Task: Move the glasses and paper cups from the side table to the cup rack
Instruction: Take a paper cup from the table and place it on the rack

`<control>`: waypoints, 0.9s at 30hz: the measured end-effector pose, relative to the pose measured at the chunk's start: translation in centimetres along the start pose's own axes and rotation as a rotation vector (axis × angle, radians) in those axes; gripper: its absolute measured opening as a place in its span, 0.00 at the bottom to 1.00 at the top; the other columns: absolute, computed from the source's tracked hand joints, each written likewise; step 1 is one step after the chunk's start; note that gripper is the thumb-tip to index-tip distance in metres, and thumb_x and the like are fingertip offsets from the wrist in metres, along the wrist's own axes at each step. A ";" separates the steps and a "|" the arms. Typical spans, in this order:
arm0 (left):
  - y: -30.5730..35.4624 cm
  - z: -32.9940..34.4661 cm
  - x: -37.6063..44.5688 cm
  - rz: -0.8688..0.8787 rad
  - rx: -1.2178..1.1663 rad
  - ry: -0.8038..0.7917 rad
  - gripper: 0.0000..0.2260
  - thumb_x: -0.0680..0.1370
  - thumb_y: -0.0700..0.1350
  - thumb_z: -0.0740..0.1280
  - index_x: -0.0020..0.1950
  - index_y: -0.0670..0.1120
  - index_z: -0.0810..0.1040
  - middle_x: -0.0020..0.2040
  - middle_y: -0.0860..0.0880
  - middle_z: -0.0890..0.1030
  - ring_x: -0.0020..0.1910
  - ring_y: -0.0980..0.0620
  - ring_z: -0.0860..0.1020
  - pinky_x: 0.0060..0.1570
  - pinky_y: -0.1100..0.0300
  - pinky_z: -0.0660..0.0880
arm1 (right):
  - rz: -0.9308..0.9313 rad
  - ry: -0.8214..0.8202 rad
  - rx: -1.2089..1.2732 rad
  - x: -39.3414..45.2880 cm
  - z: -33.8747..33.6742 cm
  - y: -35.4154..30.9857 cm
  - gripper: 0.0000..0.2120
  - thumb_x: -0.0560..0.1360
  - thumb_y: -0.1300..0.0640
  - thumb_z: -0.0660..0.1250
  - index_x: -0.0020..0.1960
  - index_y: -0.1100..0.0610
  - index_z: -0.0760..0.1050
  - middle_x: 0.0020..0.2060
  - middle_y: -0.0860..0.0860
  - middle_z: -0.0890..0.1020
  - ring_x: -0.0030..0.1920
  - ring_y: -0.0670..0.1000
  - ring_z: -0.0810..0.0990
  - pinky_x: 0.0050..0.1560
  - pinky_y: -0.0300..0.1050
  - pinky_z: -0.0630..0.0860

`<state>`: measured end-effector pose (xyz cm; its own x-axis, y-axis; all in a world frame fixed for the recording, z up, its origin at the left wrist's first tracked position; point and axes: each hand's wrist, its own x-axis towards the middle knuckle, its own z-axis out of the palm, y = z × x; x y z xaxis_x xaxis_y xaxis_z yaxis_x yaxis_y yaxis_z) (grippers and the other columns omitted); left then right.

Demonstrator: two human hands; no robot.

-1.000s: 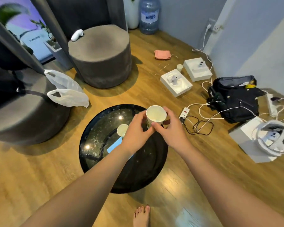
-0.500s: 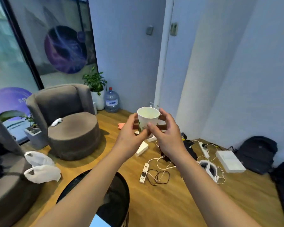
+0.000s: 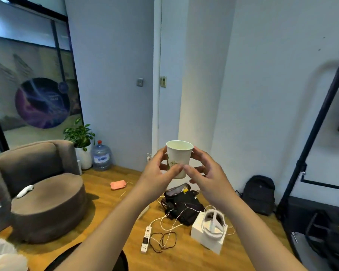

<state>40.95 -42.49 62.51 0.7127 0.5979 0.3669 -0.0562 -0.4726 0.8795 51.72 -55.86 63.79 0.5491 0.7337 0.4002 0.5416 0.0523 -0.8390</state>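
A white paper cup (image 3: 178, 155) with a small green print is held upright in mid-air at chest height in front of me. My left hand (image 3: 157, 173) grips its left side with thumb and fingers. My right hand (image 3: 205, 175) holds its right side, the fingers curled behind it. The two thumbs nearly meet at the cup's lower front. Only a dark sliver of the round black side table (image 3: 123, 261) shows at the bottom edge. No cup rack is in view.
A brown armchair (image 3: 41, 188) stands at the left with a white controller on its seat. On the wooden floor lie a power strip (image 3: 146, 239) with cables, a black bag (image 3: 184, 204), a white box with a headset (image 3: 211, 229) and a backpack (image 3: 259, 194). A black stand pole (image 3: 311, 137) rises at the right.
Both hands have lifted the paper cup off the black side table. My view has swung up and to the right, away from the table toward the wall.
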 end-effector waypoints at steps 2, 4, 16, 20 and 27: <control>0.1 0.6 -0.3 0.011 -0.027 -0.026 0.34 0.74 0.61 0.70 0.77 0.60 0.61 0.69 0.58 0.70 0.61 0.57 0.73 0.48 0.70 0.74 | 0.012 0.032 -0.029 -0.9 -0.3 -0.4 0.31 0.70 0.35 0.65 0.71 0.33 0.61 0.70 0.39 0.72 0.61 0.48 0.78 0.56 0.51 0.82; 0.2 0.8 -0.4 0.021 -0.049 -0.056 0.31 0.74 0.62 0.71 0.73 0.64 0.60 0.66 0.60 0.69 0.57 0.61 0.74 0.47 0.71 0.74 | 0.027 0.066 -0.051 -1.6 -0.4 -0.7 0.30 0.71 0.34 0.65 0.70 0.31 0.60 0.70 0.39 0.72 0.61 0.47 0.78 0.56 0.51 0.83; 0.7 5.1 -1.2 0.136 -0.132 -0.322 0.34 0.71 0.67 0.70 0.74 0.66 0.60 0.63 0.66 0.73 0.58 0.62 0.76 0.44 0.69 0.78 | 0.181 0.275 -0.142 -7.8 -3.1 -1.2 0.32 0.77 0.41 0.67 0.76 0.32 0.57 0.67 0.34 0.71 0.66 0.48 0.75 0.63 0.53 0.78; 2.6 8.7 -3.2 0.177 -0.226 -0.449 0.32 0.71 0.68 0.71 0.70 0.69 0.62 0.58 0.71 0.74 0.58 0.63 0.77 0.42 0.71 0.78 | 0.217 0.384 -0.178 -11.8 -6.0 -1.9 0.32 0.77 0.44 0.68 0.77 0.36 0.58 0.70 0.41 0.73 0.66 0.51 0.76 0.65 0.57 0.77; 7.7 16.9 -8.7 0.271 -0.350 -0.667 0.23 0.74 0.62 0.73 0.63 0.76 0.67 0.58 0.75 0.77 0.58 0.69 0.78 0.48 0.70 0.78 | 0.239 0.582 -0.263 -22.4 -11.8 -4.1 0.29 0.77 0.45 0.70 0.71 0.29 0.61 0.62 0.32 0.74 0.57 0.42 0.81 0.56 0.45 0.81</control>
<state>46.16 -62.27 60.93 0.9045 -0.0742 0.4200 -0.4246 -0.2495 0.8703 44.70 -80.53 62.66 0.8859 0.2171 0.4099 0.4592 -0.2863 -0.8409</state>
